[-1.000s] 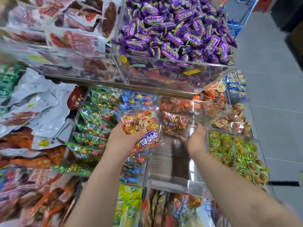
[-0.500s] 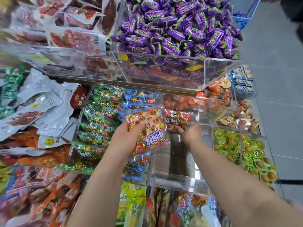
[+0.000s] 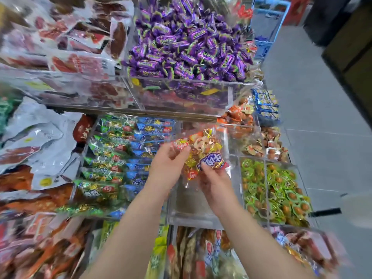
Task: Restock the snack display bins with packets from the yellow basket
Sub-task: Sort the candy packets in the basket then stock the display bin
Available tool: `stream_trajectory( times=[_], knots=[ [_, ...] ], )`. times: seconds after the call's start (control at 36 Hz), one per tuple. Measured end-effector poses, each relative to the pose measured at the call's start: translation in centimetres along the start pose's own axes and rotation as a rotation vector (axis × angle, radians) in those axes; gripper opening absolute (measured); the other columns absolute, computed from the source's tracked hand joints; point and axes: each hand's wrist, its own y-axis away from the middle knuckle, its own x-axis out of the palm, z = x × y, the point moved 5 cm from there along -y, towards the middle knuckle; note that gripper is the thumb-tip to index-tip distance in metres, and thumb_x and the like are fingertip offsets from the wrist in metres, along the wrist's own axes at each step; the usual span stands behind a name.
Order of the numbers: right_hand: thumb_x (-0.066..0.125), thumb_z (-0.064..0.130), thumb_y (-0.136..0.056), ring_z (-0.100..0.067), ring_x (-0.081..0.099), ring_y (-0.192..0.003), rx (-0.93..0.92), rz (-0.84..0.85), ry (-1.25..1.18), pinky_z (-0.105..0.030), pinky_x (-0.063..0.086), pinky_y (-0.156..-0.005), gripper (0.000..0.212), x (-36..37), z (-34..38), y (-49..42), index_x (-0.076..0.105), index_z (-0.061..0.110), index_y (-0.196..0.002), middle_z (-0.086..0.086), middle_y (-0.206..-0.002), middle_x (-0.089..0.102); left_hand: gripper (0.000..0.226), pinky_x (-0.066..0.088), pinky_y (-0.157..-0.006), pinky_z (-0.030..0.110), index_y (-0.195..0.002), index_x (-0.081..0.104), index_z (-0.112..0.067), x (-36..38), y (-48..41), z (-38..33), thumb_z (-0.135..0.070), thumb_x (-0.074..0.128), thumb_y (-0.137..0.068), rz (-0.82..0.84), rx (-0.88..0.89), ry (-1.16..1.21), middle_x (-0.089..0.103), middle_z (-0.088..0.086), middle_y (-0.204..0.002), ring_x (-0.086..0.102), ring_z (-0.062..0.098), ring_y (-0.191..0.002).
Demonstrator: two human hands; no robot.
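A bundle of red and yellow snack packets (image 3: pixel 203 150) with a blue label hangs over a clear acrylic bin (image 3: pixel 191 216) in the middle shelf row. My left hand (image 3: pixel 168 166) grips the bundle's left side from below. My right hand (image 3: pixel 214 179) pinches a packet at the bundle's lower right edge by the blue label. The bin below looks mostly bare, and its back is hidden behind the packets. The yellow basket is out of view.
Green and blue packets (image 3: pixel 124 154) fill the bin to the left. Green round snacks (image 3: pixel 275 190) fill the bin to the right. Above sits a bin of purple candies (image 3: pixel 189 47). Grey floor (image 3: pixel 322 137) lies to the right.
My right hand has come back from the rear of the clear bin, where it held a single packet, and now grips the bundle. The bundle has shifted right, over the bin.
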Motion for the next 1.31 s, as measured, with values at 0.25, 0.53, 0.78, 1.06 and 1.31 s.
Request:
stream_trajectory(
  times=[0.25, 0.53, 0.78, 1.06, 1.31],
  knots=[
    [0.060, -0.002, -0.086, -0.020, 0.064, -0.089, -0.072, -0.099, 0.516, -0.040, 0.053, -0.085, 0.032, -5.2, 5.1, -3.5, 0.058, 0.019, -0.110, -0.005, -0.103, 0.067, 0.104, 0.001, -0.118, 0.050, -0.154, -0.001, -0.016, -1.1, -4.9, 2.2, -0.077, 0.042, -0.081, -0.010, 0.229, -1.150, -0.004, 0.010, -0.162, -0.011, 0.032, -0.148],
    [0.057, 0.005, -0.084, -0.027, 0.059, -0.106, -0.288, 0.018, 1.615, -0.027, 0.043, -0.084, 0.034, -3.2, 3.8, -8.5, 0.064, 0.014, -0.116, -0.010, -0.115, 0.065, 0.108, -0.015, -0.114, 0.050, -0.150, -0.018, -0.012, 0.0, -5.4, 4.3, -0.063, 0.047, -0.082, -0.064, 0.259, -1.267, -0.015, 0.013, -0.160, -0.020, 0.032, -0.146],
    [0.061, 0.006, -0.078, -0.031, 0.050, -0.109, -0.551, -0.021, 1.785, -0.034, 0.045, -0.088, 0.040, -1.3, 0.7, -11.3, 0.065, 0.019, -0.117, -0.007, -0.116, 0.059, 0.103, -0.017, -0.114, 0.048, -0.152, -0.011, -0.013, 0.0, -5.3, 4.4, -0.059, 0.048, -0.081, -0.095, 0.289, -1.230, -0.008, 0.012, -0.162, -0.015, 0.029, -0.148],
    [0.087, 0.016, -0.064, -0.030, 0.030, -0.134, -0.163, -0.406, 1.119, -0.033, 0.026, -0.109, 0.118, -8.2, -3.9, -11.7, 0.006, 0.021, -0.149, -0.014, -0.148, 0.017, 0.098, -0.027, -0.110, 0.041, -0.154, 0.003, -0.012, 0.2, -5.1, 4.1, -0.055, 0.050, -0.081, -0.150, 0.326, -1.198, 0.000, 0.013, -0.162, -0.007, 0.028, -0.149],
    [0.088, 0.024, -0.061, -0.023, 0.041, -0.130, -0.244, -0.342, 0.927, -0.038, 0.033, -0.111, 0.106, -6.3, -4.5, -14.8, 0.022, 0.017, -0.145, -0.007, -0.142, 0.039, 0.099, -0.029, -0.109, 0.039, -0.154, 0.005, -0.011, 0.2, -5.2, 4.2, -0.056, 0.051, -0.078, -0.155, 0.323, -1.193, 0.000, 0.014, -0.162, -0.006, 0.028, -0.149]
  ],
)
